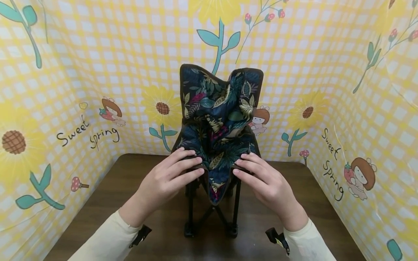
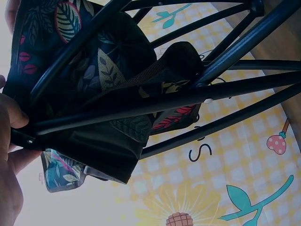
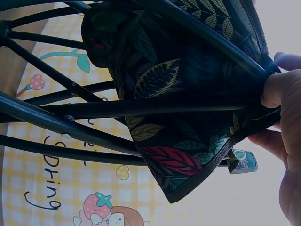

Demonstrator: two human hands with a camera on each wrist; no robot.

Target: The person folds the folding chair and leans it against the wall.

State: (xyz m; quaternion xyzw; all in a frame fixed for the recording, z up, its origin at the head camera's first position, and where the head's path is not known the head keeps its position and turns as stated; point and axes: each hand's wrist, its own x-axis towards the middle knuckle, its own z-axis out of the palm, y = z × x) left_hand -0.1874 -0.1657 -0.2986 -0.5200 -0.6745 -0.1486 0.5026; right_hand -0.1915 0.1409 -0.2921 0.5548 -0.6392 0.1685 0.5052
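A small folding camp chair (image 1: 212, 112) stands partly folded on the table, its dark leaf-print fabric sagging into a deep fold between the two sides. On its left front seat corner, my left hand (image 1: 166, 177) lies with the fingers over the top. The left wrist view has the thumb and fingers (image 2: 16, 113) gripping that corner by the black tube end. My right hand (image 1: 267, 179) holds the right front corner the same way, thumb (image 3: 273, 89) below the fabric in the right wrist view. Crossed black legs (image 1: 236, 203) stand close together beneath the drooping seat.
The brown wooden table (image 1: 248, 250) spreads around the chair legs. A yellow-checked cloth (image 1: 143, 54) with flowers and lettering walls in the back and both sides. Black camera mounts (image 1: 140, 235) sit at the wrists.
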